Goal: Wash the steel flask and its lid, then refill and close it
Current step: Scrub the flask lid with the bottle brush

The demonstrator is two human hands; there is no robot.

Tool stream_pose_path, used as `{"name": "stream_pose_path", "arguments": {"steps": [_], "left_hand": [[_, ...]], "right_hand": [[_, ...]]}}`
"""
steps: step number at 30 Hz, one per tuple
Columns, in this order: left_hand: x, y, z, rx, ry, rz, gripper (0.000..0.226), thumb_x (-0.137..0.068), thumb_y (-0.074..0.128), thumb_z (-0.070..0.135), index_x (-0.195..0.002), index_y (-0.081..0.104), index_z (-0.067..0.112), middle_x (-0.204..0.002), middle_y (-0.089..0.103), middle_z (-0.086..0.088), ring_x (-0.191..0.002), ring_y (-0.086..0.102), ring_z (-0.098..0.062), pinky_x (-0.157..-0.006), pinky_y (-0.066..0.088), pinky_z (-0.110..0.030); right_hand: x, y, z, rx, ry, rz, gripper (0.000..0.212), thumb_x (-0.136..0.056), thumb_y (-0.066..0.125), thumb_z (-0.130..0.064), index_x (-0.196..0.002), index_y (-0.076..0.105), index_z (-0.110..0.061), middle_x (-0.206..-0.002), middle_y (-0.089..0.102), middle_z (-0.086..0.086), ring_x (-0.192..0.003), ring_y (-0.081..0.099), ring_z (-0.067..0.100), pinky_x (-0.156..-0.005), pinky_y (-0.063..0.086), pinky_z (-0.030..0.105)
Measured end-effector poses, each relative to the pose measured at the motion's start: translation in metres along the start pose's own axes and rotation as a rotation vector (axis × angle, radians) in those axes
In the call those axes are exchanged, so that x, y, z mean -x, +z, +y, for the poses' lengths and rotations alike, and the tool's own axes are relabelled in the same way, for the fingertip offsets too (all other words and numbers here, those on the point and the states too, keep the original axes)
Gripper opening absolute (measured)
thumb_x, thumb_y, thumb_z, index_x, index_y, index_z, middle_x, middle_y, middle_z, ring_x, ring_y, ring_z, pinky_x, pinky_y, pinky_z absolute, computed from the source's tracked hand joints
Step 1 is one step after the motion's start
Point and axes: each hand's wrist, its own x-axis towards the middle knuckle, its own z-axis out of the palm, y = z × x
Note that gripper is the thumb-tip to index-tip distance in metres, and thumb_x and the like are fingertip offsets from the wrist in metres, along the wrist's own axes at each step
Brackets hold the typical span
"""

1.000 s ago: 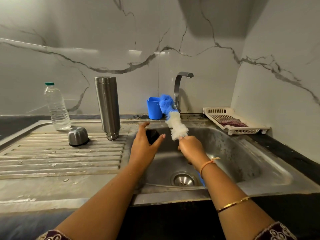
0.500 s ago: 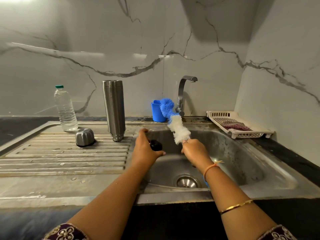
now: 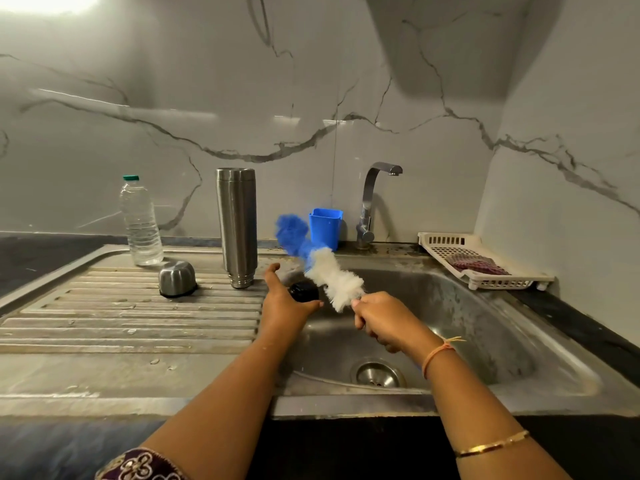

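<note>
Over the sink, left hand holds the black lid, right hand grips the brush; steel flask stands mouth-down.

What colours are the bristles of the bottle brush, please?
The brush is blue at its tip and white nearer the handle; the head view shows it.

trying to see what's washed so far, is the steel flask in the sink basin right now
No, the steel flask stands on the ribbed drainboard, to the left of the sink basin.
</note>
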Motion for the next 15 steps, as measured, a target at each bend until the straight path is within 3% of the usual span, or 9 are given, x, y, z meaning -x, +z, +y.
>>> {"name": "stream_pose_path", "arguments": {"steps": [5,8,12,15], "left_hand": [[0.002,0.004,0.002,-0.015,0.072,-0.003,0.104,-0.07,0.083,0.028,-0.141,0.008,0.03,-0.126,0.059,-0.004,-0.113,0.057,-0.022,-0.099,0.043,-0.039],[0.003,0.003,0.004,-0.03,0.086,-0.025,0.113,-0.072,0.081,0.032,-0.144,-0.007,0.032,-0.128,0.058,-0.003,-0.111,0.058,-0.019,-0.099,0.041,-0.037],[0.01,0.007,0.01,-0.112,0.193,-0.125,0.118,-0.075,0.08,0.025,-0.149,-0.012,0.026,-0.111,0.054,0.01,-0.098,0.051,-0.004,-0.088,0.035,-0.021],[0.008,0.009,0.008,-0.118,0.156,-0.082,0.112,-0.079,0.075,0.02,-0.149,-0.012,0.022,-0.108,0.062,-0.004,-0.093,0.06,-0.015,-0.083,0.041,-0.026]], "right_hand": [[0.006,0.001,-0.004,0.005,0.012,-0.01,0.041,-0.098,0.039,-0.031,-0.062,0.05,-0.016,-0.051,0.041,-0.002,-0.04,0.033,0.01,-0.042,0.025,0.023],[0.008,0.002,-0.004,-0.012,0.028,-0.063,0.04,-0.098,0.04,-0.031,-0.062,0.051,-0.016,-0.049,0.039,-0.002,-0.035,0.03,0.008,-0.038,0.024,0.02],[0.003,0.005,-0.005,0.035,-0.008,0.019,0.038,-0.099,0.038,-0.028,-0.063,0.047,-0.019,-0.056,0.041,-0.004,-0.048,0.034,0.009,-0.046,0.024,0.021],[0.006,0.006,-0.004,0.021,-0.006,-0.05,0.04,-0.098,0.039,-0.03,-0.063,0.05,-0.016,-0.051,0.041,-0.003,-0.038,0.034,0.007,-0.04,0.025,0.019]]}}
